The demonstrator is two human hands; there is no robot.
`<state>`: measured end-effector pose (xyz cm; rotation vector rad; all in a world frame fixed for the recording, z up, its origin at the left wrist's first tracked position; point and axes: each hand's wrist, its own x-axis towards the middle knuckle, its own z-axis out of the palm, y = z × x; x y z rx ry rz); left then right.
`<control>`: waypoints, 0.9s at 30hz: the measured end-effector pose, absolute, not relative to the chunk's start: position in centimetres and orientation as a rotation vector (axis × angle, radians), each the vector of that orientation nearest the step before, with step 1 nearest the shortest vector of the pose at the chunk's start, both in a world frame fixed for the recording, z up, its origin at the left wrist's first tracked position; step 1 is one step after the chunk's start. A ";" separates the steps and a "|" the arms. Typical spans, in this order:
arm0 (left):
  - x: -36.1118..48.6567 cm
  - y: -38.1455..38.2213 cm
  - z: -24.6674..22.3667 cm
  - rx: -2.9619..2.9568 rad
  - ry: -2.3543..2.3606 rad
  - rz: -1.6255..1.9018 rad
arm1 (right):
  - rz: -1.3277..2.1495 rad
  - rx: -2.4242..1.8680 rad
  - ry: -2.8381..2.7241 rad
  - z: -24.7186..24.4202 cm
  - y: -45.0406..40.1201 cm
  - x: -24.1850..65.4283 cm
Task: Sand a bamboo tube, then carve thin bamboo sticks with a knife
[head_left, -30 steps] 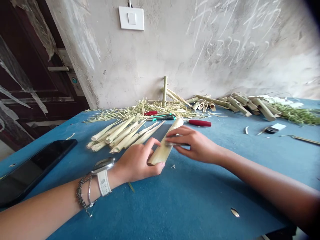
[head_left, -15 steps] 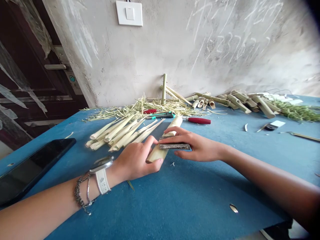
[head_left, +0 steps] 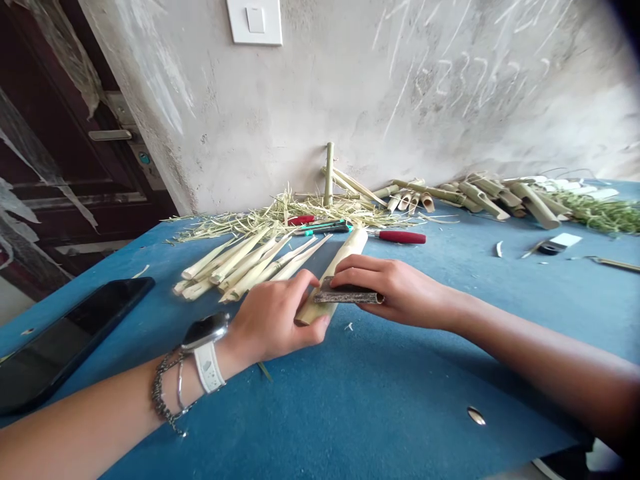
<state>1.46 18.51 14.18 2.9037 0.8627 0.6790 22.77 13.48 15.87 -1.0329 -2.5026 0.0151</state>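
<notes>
My left hand (head_left: pixel 280 312), with a watch on its wrist, closes round the near end of a pale bamboo piece (head_left: pixel 345 249) lying aslant on the blue table. In my right hand (head_left: pixel 395 288) is a dark, flat block with a speckled edge, which looks like a sanding block (head_left: pixel 350 297). It lies across the bamboo piece, just beyond my left thumb and index finger. Right fingers rest on top of the block, while the right thumb is mostly hidden beneath. Several pale, tapered bamboo pieces (head_left: pixel 250 267) lie side by side to the left.
A phone (head_left: pixel 65 337) lies at the left edge. Behind are bamboo shavings (head_left: pixel 260 212), a red-handled tool (head_left: pixel 400 237) and a teal-and-black cutter (head_left: pixel 327 228). Cut bamboo pieces (head_left: pixel 480 200) are heaped at the back right, near a small white-and-black object (head_left: pixel 560 243).
My right hand and the block have slid slightly towards me along the bamboo piece. My left hand keeps its hold. The view has shifted slightly.
</notes>
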 end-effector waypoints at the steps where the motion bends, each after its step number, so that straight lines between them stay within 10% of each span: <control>1: 1.5 18.5 14.2 2.941 0.803 0.822 | 0.009 -1.040 -2.491 15.8 13.5 22.8; 13: 1.4 19.3 14.2 2.816 0.388 1.041 | 0.270 -0.813 -2.290 15.6 13.6 22.3; 21: 1.1 19.1 13.9 2.906 0.405 0.955 | -0.439 -1.068 -2.186 16.8 14.0 24.2; 27: 1.2 18.5 14.2 3.225 0.160 0.841 | -0.320 -1.114 -2.483 16.3 14.2 24.2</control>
